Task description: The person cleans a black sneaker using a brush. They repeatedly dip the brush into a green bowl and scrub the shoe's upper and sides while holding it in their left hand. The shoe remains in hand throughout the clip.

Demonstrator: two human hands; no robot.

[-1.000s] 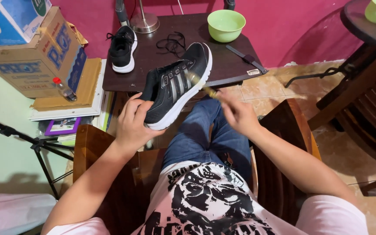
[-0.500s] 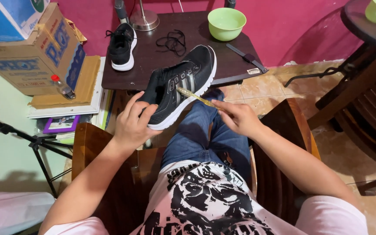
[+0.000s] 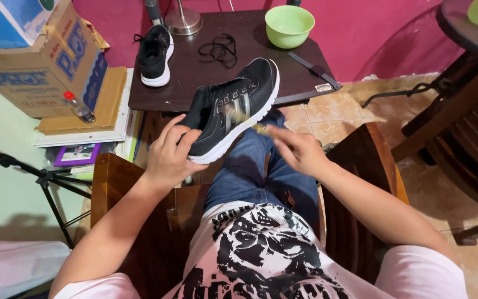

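Left hand (image 3: 168, 155) fingers curled, gripping; right hand (image 3: 300, 152) pinching, blurred.

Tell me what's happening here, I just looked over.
A seated person holds a black sneaker over their lap, the left hand gripping its heel end. The right hand works a small brush, blurred, against the shoe's side. The sneaker has no lace in it. On the dark table ahead sit the matching second sneaker, a loose black lace and a green bowl.
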